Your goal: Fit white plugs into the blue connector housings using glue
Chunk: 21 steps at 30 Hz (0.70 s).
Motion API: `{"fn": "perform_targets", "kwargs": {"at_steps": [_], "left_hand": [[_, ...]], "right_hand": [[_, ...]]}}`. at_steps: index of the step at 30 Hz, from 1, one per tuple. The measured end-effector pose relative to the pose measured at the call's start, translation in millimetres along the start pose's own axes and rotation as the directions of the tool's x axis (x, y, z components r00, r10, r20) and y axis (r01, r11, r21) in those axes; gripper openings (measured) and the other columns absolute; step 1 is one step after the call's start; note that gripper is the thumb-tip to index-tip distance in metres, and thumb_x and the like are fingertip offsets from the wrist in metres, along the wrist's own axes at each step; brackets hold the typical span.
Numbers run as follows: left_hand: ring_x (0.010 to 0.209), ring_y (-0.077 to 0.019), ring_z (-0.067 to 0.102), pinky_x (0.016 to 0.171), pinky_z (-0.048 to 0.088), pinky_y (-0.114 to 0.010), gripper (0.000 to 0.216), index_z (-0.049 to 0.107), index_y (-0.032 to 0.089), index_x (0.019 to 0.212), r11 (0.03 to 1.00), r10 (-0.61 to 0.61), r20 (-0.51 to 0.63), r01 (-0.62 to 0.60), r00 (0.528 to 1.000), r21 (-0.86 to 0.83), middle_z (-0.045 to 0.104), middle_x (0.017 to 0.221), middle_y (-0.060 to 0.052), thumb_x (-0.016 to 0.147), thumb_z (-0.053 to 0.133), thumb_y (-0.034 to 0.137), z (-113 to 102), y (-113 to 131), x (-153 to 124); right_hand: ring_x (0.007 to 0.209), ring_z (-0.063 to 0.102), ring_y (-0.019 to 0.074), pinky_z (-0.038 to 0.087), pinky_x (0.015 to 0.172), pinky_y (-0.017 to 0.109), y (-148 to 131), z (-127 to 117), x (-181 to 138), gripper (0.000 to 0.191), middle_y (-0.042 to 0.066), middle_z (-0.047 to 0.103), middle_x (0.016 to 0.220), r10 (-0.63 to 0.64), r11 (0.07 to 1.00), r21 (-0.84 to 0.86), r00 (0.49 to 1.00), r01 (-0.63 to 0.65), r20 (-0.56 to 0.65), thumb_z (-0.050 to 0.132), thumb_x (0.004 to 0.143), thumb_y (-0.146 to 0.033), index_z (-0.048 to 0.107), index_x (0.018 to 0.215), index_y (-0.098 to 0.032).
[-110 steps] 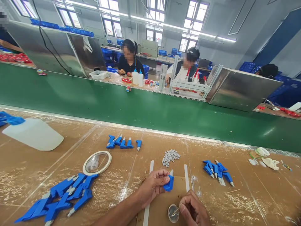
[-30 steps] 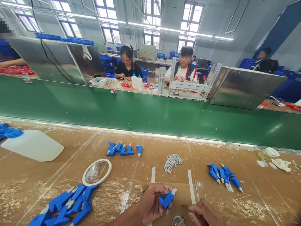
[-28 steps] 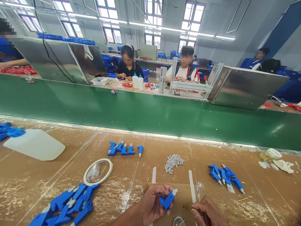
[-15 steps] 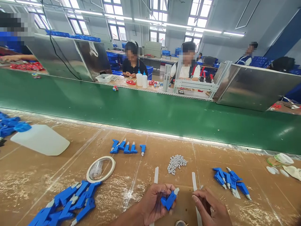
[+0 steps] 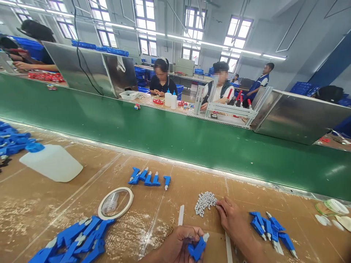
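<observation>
My left hand (image 5: 184, 244) is wrapped round a blue L-shaped plastic piece (image 5: 196, 251) with a whitish tip pointing up and right. My right hand (image 5: 230, 215) reaches to the right edge of a pile of small grey pellet-like pieces (image 5: 204, 203). Its thumb and forefinger are pinched together there, and whatever sits between them is too small to make out. More blue pieces with pale tips lie in a small group (image 5: 270, 228) right of my right hand, in a row (image 5: 148, 178) behind, and in a heap (image 5: 79, 239) at the left.
A roll of tape (image 5: 131, 200) lies on the cardboard-covered table (image 5: 153, 215). A white bottle with a blue cap (image 5: 55, 162) rests on its side at the left, and a clear tub (image 5: 330, 207) at the right. A green conveyor belt (image 5: 164, 128) runs behind; several people sit beyond it.
My right hand has moved forward from beside my left hand to the grey pieces. My left hand still holds the blue piece. The camera view has shifted slightly.
</observation>
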<state>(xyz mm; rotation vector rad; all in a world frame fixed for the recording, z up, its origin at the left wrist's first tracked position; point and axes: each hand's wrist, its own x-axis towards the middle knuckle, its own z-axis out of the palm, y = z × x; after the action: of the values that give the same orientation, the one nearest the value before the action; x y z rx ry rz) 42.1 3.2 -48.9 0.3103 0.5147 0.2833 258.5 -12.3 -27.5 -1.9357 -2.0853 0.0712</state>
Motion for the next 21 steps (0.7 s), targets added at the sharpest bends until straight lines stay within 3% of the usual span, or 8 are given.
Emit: {"fn": "perform_targets", "kwargs": {"at_steps": [4, 8, 13, 15, 18, 20, 21], "left_hand": [[0.036, -0.0098, 0.050, 0.035, 0.020, -0.019, 0.013, 0.061, 0.014, 0.069, 1.000, 0.000, 0.008, 0.000, 1.000, 0.001, 0.056, 0.050, -0.001, 0.057, 0.058, 0.020, 1, 0, -1], [0.035, -0.0098, 0.049, 0.036, 0.023, -0.020, 0.015, 0.061, 0.015, 0.071, 1.000, 0.004, -0.006, -0.004, 1.000, 0.004, 0.057, 0.050, -0.001, 0.057, 0.058, 0.021, 1, -1, -1], [0.039, -0.0100, 0.051, 0.037, 0.021, -0.019, 0.013, 0.059, 0.015, 0.068, 1.000, 0.006, 0.052, -0.007, 0.999, 0.022, 0.058, 0.050, -0.002, 0.059, 0.060, 0.024, -5, -1, 3], [0.041, -0.0102, 0.054, 0.038, 0.020, -0.018, 0.013, 0.059, 0.014, 0.069, 0.999, 0.015, 0.082, -0.017, 0.997, 0.029, 0.058, 0.052, -0.002, 0.061, 0.062, 0.025, -8, 1, 5], [0.042, -0.0103, 0.056, 0.039, 0.024, -0.018, 0.017, 0.059, 0.014, 0.072, 0.996, 0.074, 0.092, -0.078, 0.993, 0.035, 0.059, 0.053, -0.002, 0.063, 0.065, 0.027, -10, 3, 6], [0.043, -0.0109, 0.058, 0.039, 0.026, -0.018, 0.019, 0.059, 0.014, 0.073, 0.991, 0.124, 0.074, -0.127, 0.989, 0.030, 0.060, 0.054, -0.002, 0.064, 0.068, 0.028, -10, 3, 5], [0.044, -0.0110, 0.059, 0.039, 0.027, -0.018, 0.021, 0.060, 0.014, 0.074, 0.989, 0.145, 0.063, -0.146, 0.987, 0.028, 0.061, 0.055, -0.002, 0.065, 0.070, 0.030, -9, 2, 4]], "right_hand": [[0.070, 0.067, 0.0233, 0.047, 0.062, 0.031, -7, -9, 7, 0.034, 0.010, 0.069, 0.084, 0.011, 0.996, -0.088, 0.993, -0.001, 0.116, 0.039, 0.096, -0.007, 0.070, 0.084, -0.018], [0.071, 0.067, 0.0250, 0.040, 0.058, 0.031, -19, -18, 16, 0.029, 0.014, 0.071, 0.086, 0.036, 0.991, -0.136, 0.976, -0.006, 0.215, 0.047, 0.085, 0.002, 0.069, 0.079, -0.016], [0.077, 0.069, 0.0300, 0.043, 0.064, 0.033, -26, -22, 21, 0.024, 0.018, 0.073, 0.086, 0.083, 0.995, -0.079, 0.972, -0.067, 0.220, 0.055, 0.073, 0.004, 0.068, 0.085, -0.013], [0.076, 0.070, 0.0292, 0.045, 0.065, 0.034, -25, -24, 16, 0.020, 0.016, 0.073, 0.083, 0.106, 0.994, -0.002, 0.976, -0.108, 0.190, 0.053, 0.076, 0.001, 0.065, 0.081, -0.014], [0.063, 0.069, 0.0208, 0.048, 0.057, 0.028, -26, -26, -1, 0.020, 0.005, 0.070, 0.068, 0.131, 0.972, 0.172, 0.976, -0.161, 0.174, 0.045, 0.086, -0.009, 0.060, 0.076, -0.019], [0.053, 0.067, 0.0166, 0.048, 0.049, 0.023, -30, -25, -17, 0.021, 0.001, 0.069, 0.064, 0.173, 0.846, 0.471, 0.964, -0.250, 0.201, 0.045, 0.092, -0.023, 0.059, 0.078, -0.019], [0.051, 0.066, 0.0155, 0.048, 0.047, 0.022, -33, -25, -25, 0.022, 0.002, 0.070, 0.065, 0.201, 0.691, 0.653, 0.950, -0.310, 0.238, 0.050, 0.093, -0.032, 0.060, 0.079, -0.019]]}}
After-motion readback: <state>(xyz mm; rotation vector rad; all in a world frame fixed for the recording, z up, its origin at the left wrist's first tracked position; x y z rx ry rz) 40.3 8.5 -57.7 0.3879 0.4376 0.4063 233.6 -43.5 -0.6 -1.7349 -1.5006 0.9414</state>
